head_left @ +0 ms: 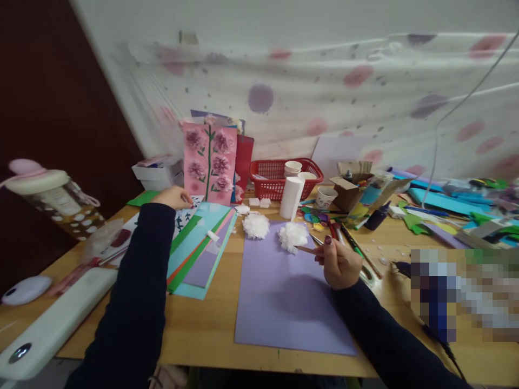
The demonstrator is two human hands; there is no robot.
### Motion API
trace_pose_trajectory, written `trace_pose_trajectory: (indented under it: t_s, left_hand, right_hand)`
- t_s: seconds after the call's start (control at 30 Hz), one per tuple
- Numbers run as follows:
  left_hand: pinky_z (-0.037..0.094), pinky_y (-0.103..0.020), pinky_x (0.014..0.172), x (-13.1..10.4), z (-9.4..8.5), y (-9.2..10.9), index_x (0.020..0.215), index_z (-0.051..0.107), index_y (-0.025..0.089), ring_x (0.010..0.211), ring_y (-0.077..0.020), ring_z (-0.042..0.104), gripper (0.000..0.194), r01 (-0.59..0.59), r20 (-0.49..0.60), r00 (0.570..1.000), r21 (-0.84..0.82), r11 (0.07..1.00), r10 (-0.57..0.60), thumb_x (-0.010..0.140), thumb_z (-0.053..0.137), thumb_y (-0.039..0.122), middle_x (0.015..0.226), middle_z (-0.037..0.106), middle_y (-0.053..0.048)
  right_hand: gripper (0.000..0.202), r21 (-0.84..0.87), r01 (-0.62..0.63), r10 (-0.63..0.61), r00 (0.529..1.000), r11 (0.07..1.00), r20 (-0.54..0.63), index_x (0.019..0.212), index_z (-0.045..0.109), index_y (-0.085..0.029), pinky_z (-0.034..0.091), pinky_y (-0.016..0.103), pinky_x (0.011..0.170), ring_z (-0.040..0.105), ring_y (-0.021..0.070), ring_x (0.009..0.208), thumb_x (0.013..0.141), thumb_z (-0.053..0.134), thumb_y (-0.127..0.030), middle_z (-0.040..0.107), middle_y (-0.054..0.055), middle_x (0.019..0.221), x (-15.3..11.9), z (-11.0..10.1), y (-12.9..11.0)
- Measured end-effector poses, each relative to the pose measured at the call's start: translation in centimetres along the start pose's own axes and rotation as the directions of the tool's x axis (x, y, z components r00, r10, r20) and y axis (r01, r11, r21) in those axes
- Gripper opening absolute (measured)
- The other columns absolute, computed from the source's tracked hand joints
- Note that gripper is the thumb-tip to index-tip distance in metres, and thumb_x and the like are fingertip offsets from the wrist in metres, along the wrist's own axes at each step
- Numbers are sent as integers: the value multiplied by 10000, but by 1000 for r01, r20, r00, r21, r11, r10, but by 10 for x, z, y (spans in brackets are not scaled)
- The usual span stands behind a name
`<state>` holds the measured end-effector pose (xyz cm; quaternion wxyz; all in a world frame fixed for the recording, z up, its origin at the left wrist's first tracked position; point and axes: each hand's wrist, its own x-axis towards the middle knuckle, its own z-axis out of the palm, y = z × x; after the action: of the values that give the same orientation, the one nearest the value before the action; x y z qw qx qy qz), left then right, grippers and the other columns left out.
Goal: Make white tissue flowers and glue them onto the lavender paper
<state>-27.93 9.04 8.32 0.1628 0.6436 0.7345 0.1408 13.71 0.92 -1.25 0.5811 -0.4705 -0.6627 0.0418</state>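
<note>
A purple sheet (pixel 284 302) lies on the table with two fluffy white paper flowers at its top edge, one at the left (pixel 256 226) and one at the right (pixel 292 236). My right hand (pixel 341 263) is closed on a thin brown stick (pixel 307 249), whose tip is at the right flower. Over the left side, my left hand (pixel 175 198) reaches to the patterned paper (pixel 184 219) beside the pink flower picture (pixel 210 162); what its fingers hold, if anything, is too small to tell. Coloured paper sheets (pixel 203 265) lie below that hand.
Behind stands a red basket (pixel 267 186) with paper cups, and a white roll (pixel 291 199) in front of it. Brushes, a cup (pixel 325 198) and a cardboard box (pixel 344 189) are at the right. A bottle (pixel 57 200) and a white device (pixel 57 324) are at the left.
</note>
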Motion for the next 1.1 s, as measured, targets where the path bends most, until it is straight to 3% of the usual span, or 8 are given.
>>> trace_pose_trajectory:
  t_s: [0.13, 0.33, 0.47, 0.57, 0.67, 0.83, 0.97, 1.1]
  left_hand:
    - [354, -215, 543, -3, 3, -27, 737, 693, 148, 562, -143, 513, 329, 69, 118, 990, 9, 998, -70, 493, 678, 368, 534, 587, 18]
    - [356, -240, 513, 14, 40, -21, 666, 664, 170, 543, -152, 505, 376, 35, 273, 962, -28, 999, -26, 436, 722, 462, 569, 604, -14]
    - [356, -245, 529, 19, 42, -11, 629, 660, 158, 550, -149, 502, 319, -7, 273, 962, -13, 1000, 11, 460, 698, 427, 568, 598, -19]
    - [371, -235, 559, 10, 30, 14, 690, 685, 160, 605, -153, 540, 331, -106, 320, 940, -62, 992, 121, 535, 670, 452, 633, 640, -23]
    - [424, -228, 658, -7, 30, 60, 765, 688, 166, 690, -147, 587, 313, -273, 364, 868, -220, 937, 338, 613, 657, 438, 765, 687, -26]
    - [453, -240, 609, -33, 84, 140, 798, 669, 163, 632, -139, 610, 226, -386, 454, 662, -475, 791, 596, 699, 637, 363, 725, 681, -25]
    - [455, -249, 599, -41, 136, 171, 730, 678, 140, 593, -136, 606, 103, -432, 379, 695, -459, 776, 611, 696, 624, 221, 691, 689, -39]
    - [446, -254, 613, -44, 158, 178, 722, 692, 118, 644, -153, 607, 123, -498, 203, 766, -413, 763, 610, 703, 649, 231, 710, 702, -65]
  right_hand:
    - [508, -19, -13, 13, 1000, 1000, -15, 574, 607, -171, 399, 193, 383, 509, 88, 346, 942, 395, -449, 556, -2, 415, 1, -1, -3]
    - [509, -9, -32, 32, 998, 999, -55, 569, 615, -168, 427, 203, 392, 523, 99, 343, 931, 415, -464, 558, 3, 414, 1, -2, -2]
    - [506, -9, -15, 14, 999, 1000, -39, 568, 612, -173, 415, 198, 382, 517, 95, 349, 937, 406, -451, 563, 3, 421, 1, -2, 1]
    - [496, 7, 2, -2, 1000, 1000, -25, 567, 601, -176, 414, 198, 390, 511, 90, 347, 942, 403, -433, 564, -4, 426, 1, -2, 3]
    - [489, 14, 23, -23, 999, 1000, -30, 579, 608, -178, 421, 206, 400, 519, 94, 348, 945, 395, -423, 563, -10, 419, 2, -2, 2]
    - [545, 70, -30, 37, 994, 997, -99, 531, 570, -190, 396, 232, 392, 491, 103, 344, 948, 349, -462, 530, -9, 390, 0, -6, -4]
    - [598, 117, -59, 73, 991, 991, -116, 510, 551, -205, 392, 253, 399, 492, 121, 372, 953, 280, -502, 518, 8, 394, -1, -9, -8]
    - [598, 52, -52, 57, 994, 997, -88, 493, 532, -209, 380, 250, 412, 468, 109, 359, 958, 282, -488, 505, 0, 389, 0, -8, -8]
